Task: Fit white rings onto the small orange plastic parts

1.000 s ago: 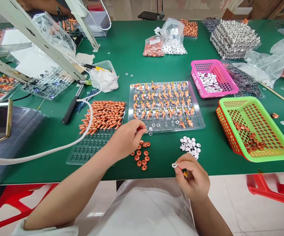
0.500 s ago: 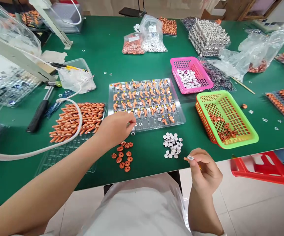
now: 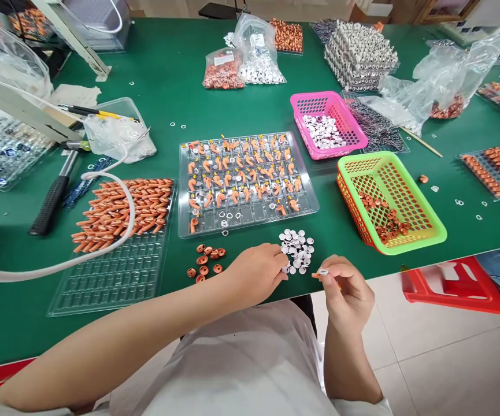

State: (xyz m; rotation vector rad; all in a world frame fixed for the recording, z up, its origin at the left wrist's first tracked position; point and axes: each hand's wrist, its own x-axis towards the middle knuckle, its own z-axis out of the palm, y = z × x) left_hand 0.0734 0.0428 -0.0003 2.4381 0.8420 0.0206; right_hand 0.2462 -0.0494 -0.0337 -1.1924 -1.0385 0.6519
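My left hand [image 3: 260, 270] reaches across to the near-left edge of a pile of small white discs [image 3: 296, 249], its fingers bent together; whether a disc is between them is hidden. In my right hand [image 3: 348, 293], thumb and fingers pinch a small orange plastic part [image 3: 317, 275] with a white ring on top, held just off the table's front edge. Several orange-brown cup-shaped pieces [image 3: 203, 260] lie beside my left forearm. Behind them a clear compartment tray [image 3: 250, 221] carries rows of curved orange parts with yellow ends, and a few white rings.
On the left are a partly filled tray of orange parts [image 3: 123, 208], a white hose [image 3: 130, 222] looping over it, and a hammer [image 3: 52, 196]. A pink basket [image 3: 358, 138] and a green basket [image 3: 438, 234] stand right. A red stool [image 3: 470, 289] is beyond the edge.
My left hand has moved right, from the clear tray's front edge to the white discs. My right hand still holds the orange part. The view has shifted slightly.
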